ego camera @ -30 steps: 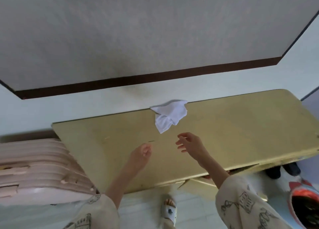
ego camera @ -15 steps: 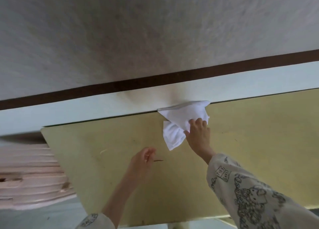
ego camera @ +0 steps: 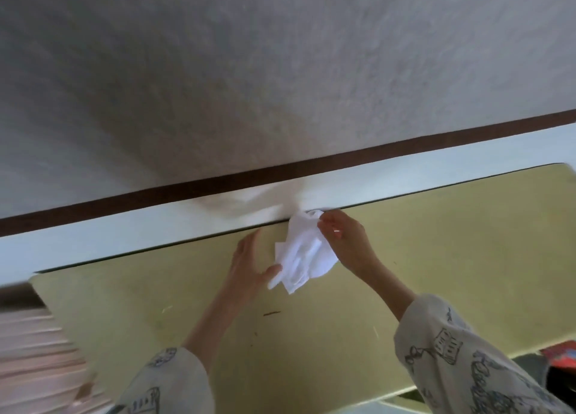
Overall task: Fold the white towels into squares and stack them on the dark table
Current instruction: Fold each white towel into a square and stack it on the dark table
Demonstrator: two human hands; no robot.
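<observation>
A crumpled white towel (ego camera: 304,251) is lying near the far edge of the yellow-green surface (ego camera: 436,257), its upper end bunched against the pale band of wall just behind and its lower corners trailing toward the person. The right hand (ego camera: 346,242) is gripping the towel's upper end, with fingers (ego camera: 325,223) curled into the bunched cloth; how much cloth is gathered under the palm is hidden by the hand itself. The left hand (ego camera: 249,265) is lying flat just left of the towel, fingers straight and spread, and its thumb is reaching to the towel's lower left edge (whether it is pressing the cloth or only touching it is hard to make out, since the thumb tip is blurring into the white fabric). The towel's folds are washing out in the light, so its layers cannot be counted. Both forearms are coming up from the bottom edge in pale sleeves (ego camera: 461,360) printed with dark line drawings, cut off by the frame. A thin dark twig-like scrap (ego camera: 271,313) is lying on the surface nearer the person, well apart from the towel. At the left edge a blurred pink ribbed object (ego camera: 34,357) is showing only in part, and at the lower right corner something red and dark (ego camera: 561,360) is peeking past the surface, too cropped to identify.
</observation>
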